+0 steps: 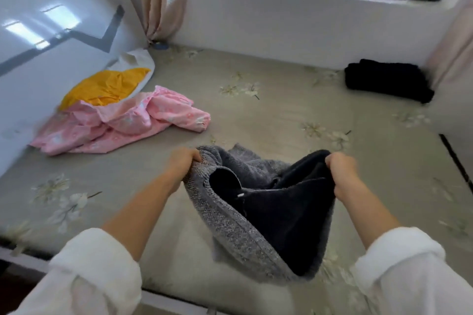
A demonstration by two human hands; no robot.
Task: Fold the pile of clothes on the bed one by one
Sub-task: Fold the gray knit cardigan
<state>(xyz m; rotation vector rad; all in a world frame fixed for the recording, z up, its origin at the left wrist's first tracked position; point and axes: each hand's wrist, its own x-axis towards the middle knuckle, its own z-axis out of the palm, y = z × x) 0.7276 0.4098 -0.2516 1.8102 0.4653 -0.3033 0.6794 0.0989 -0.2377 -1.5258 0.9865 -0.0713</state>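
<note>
Head: left hand (183,162), right hand (342,172) (grips tight) hold garment (230,222).

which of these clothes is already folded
The black garment in the far right corner, a neat stack. The pink garment and yellow garment lie crumpled; the grey garment is held up.

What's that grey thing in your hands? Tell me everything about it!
It is a grey knitted garment, speckled and woolly-looking outside, with a soft black lining and a tiny white tag inside. It is crumpled, not yet folded. The left hand grips one edge and the right hand grips the other, so it sags open between them over the near side of the bed. Whether its bottom touches the bed is unclear.
</note>
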